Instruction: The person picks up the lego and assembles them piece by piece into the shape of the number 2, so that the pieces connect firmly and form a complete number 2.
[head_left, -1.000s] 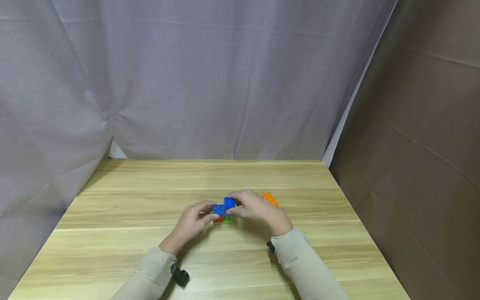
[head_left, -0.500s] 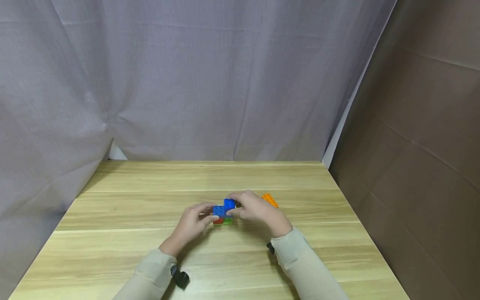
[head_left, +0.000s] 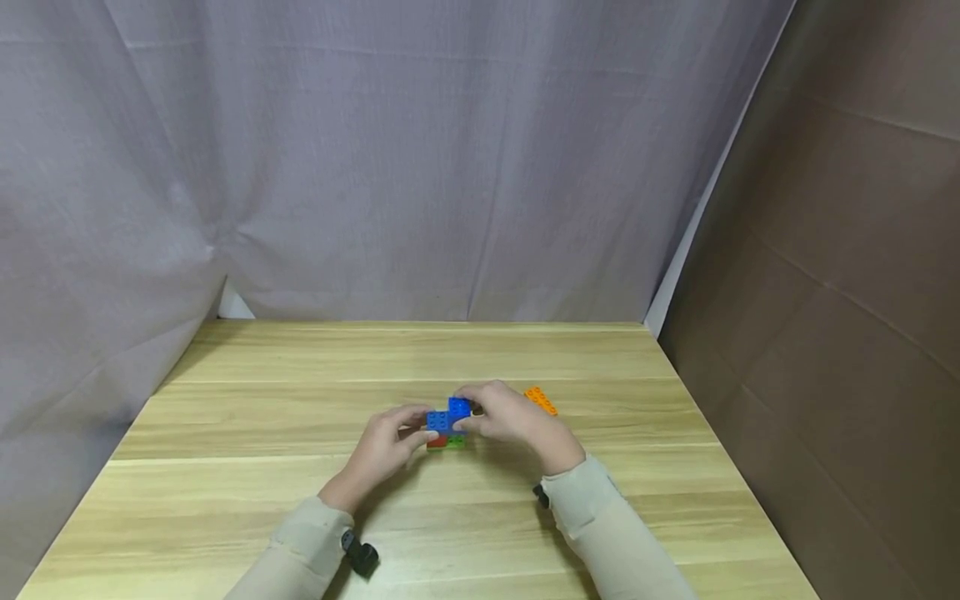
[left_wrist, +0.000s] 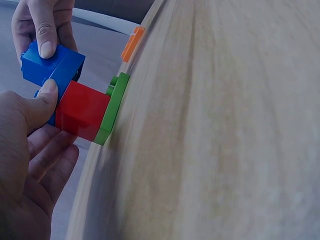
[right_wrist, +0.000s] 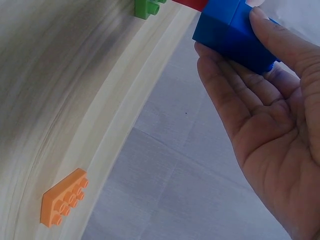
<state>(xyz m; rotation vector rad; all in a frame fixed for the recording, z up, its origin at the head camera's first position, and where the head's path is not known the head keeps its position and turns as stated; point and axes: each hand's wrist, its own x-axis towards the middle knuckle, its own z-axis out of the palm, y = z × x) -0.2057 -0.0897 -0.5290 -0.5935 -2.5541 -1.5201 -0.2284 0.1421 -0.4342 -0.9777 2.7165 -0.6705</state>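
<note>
Hardly anything has moved since half a second ago: hands and bricks keep their places. The left hand point(head_left: 382, 446) grips the blue plate point(left_wrist: 66, 73), the right hand point(head_left: 513, 417) the blue brick point(left_wrist: 39, 70) on top. Only the left wrist view shows the layers plainly: green plate point(left_wrist: 115, 112) on the worktop point(head_left: 450, 533), red brick point(left_wrist: 82, 110), blue plate, blue brick. The right wrist view cuts off red and green but clearly shows the studs of the orange brick point(right_wrist: 62, 197). The left fingertips behind the stack are hidden.
</note>
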